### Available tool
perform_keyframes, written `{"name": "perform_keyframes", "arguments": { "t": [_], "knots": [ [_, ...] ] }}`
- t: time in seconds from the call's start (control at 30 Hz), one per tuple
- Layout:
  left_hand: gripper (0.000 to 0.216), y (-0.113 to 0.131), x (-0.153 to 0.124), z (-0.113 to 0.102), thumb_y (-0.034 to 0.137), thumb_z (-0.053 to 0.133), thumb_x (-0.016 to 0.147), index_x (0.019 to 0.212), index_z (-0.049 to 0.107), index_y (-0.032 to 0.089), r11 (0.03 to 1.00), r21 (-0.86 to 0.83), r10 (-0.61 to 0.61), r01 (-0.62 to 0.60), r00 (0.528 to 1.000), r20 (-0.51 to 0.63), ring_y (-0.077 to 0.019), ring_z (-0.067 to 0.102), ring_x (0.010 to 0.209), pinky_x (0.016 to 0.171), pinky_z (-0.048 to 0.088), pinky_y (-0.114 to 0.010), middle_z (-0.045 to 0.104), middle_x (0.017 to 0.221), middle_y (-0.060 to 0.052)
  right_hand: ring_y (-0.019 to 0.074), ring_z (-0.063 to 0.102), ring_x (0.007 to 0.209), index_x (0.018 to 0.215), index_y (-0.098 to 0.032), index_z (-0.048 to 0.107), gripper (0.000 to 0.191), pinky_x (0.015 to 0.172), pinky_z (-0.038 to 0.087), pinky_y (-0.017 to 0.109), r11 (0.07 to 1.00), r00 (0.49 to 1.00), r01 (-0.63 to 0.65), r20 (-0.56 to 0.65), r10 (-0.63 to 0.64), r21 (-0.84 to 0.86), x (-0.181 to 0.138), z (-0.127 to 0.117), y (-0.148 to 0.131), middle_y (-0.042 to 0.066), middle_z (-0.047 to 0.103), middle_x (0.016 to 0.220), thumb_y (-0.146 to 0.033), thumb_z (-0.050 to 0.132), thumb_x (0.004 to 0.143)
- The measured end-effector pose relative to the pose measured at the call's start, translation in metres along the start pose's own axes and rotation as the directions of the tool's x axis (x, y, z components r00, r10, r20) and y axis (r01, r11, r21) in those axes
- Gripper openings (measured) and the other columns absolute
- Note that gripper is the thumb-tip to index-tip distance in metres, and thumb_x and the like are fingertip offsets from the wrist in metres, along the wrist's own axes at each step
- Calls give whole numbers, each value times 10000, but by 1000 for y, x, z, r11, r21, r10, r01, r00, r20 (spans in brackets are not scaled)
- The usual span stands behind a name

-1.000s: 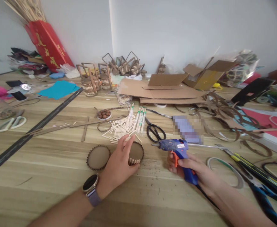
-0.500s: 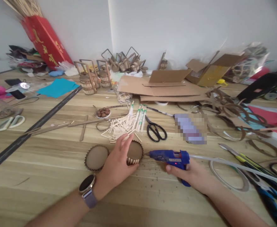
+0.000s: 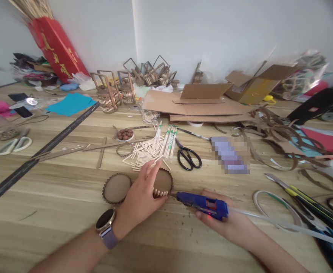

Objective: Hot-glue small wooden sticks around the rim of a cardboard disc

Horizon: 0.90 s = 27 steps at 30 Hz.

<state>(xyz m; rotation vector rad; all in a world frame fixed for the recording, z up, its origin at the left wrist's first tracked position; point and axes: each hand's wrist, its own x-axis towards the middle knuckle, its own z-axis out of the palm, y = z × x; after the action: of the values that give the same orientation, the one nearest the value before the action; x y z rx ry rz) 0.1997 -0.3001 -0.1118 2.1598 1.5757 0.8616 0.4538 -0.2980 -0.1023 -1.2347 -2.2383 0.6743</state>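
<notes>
My left hand (image 3: 140, 193), with a watch (image 3: 106, 222) on its wrist, is closed around the near left side of a round brown tray (image 3: 163, 180) with a notched rim. A short row of pale stick pieces (image 3: 160, 193) stands along the tray's near edge. A blue glue gun (image 3: 202, 204) sits in my right hand (image 3: 226, 223), its nozzle at the tray's lower right rim and a clear glue stick (image 3: 257, 214) out of its back. Left of my left hand lies a second round brown tray (image 3: 117, 188) with the same notched edge.
Loose sticks (image 3: 146, 151) lie beyond the trays, beside black scissors (image 3: 189, 156) and a small bowl of brown beads (image 3: 125, 134). A roll of tape (image 3: 277, 210) and a yellow-black cutter (image 3: 305, 197) lie at the right. Small baskets (image 3: 106, 100) and flat cardboard (image 3: 197, 106) stand farther back.
The glue gun has tilted in my right hand and its nozzle has dropped slightly down and left, along the tray's rim. My left hand has kept its place on the tray.
</notes>
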Motion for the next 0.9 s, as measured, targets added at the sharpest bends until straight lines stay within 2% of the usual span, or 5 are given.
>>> {"name": "perform_keyframes", "arguments": {
  "t": [0.07, 0.2, 0.3, 0.53, 0.9],
  "knots": [
    [916, 1, 0, -1, 124, 687, 717, 1463, 177, 279, 1000, 4, 0, 0, 1000, 1, -320, 338, 1394, 1112, 380, -494, 306, 1486, -136, 269, 693, 834, 848, -236, 664, 179, 792, 580, 424, 1000, 1000, 29, -1, -29, 1, 2, 0, -5, 78, 731, 840, -390, 575, 825],
    [897, 2, 1, -1, 117, 673, 716, 1459, 197, 278, 1000, -3, 3, -3, 1000, -3, -321, 350, 1387, 1109, 379, -502, 329, 1479, -134, 215, 643, 687, 730, -239, 587, 144, 669, 564, 352, 997, 994, 77, 75, -78, 23, 6, -2, -12, 28, 646, 691, -302, 541, 850],
    [896, 2, 1, -1, 105, 666, 709, 1458, 206, 280, 1000, -8, 8, -8, 1000, -11, -320, 359, 1383, 1113, 372, -505, 343, 1473, -131, 200, 615, 664, 725, -233, 554, 135, 620, 529, 327, 996, 993, 81, 85, -83, 27, 8, -3, -14, 18, 615, 685, -275, 532, 852],
    [913, 0, 0, 1, 110, 670, 711, 1463, 184, 291, 1000, -15, 8, -8, 1000, -7, -318, 374, 1373, 1091, 404, -487, 322, 1475, -130, 195, 605, 664, 728, -227, 537, 134, 605, 501, 308, 995, 991, 97, 92, -99, 23, 7, -1, -14, 18, 607, 695, -258, 524, 858],
    [889, 1, 1, 0, 99, 659, 717, 1456, 194, 266, 1000, 0, 10, -10, 1000, -1, -312, 346, 1389, 1117, 369, -495, 329, 1459, -143, 203, 598, 686, 753, -217, 546, 130, 618, 500, 327, 997, 988, 69, 141, -65, -20, 7, 0, -15, 29, 601, 714, -263, 516, 870]
  ]
}}
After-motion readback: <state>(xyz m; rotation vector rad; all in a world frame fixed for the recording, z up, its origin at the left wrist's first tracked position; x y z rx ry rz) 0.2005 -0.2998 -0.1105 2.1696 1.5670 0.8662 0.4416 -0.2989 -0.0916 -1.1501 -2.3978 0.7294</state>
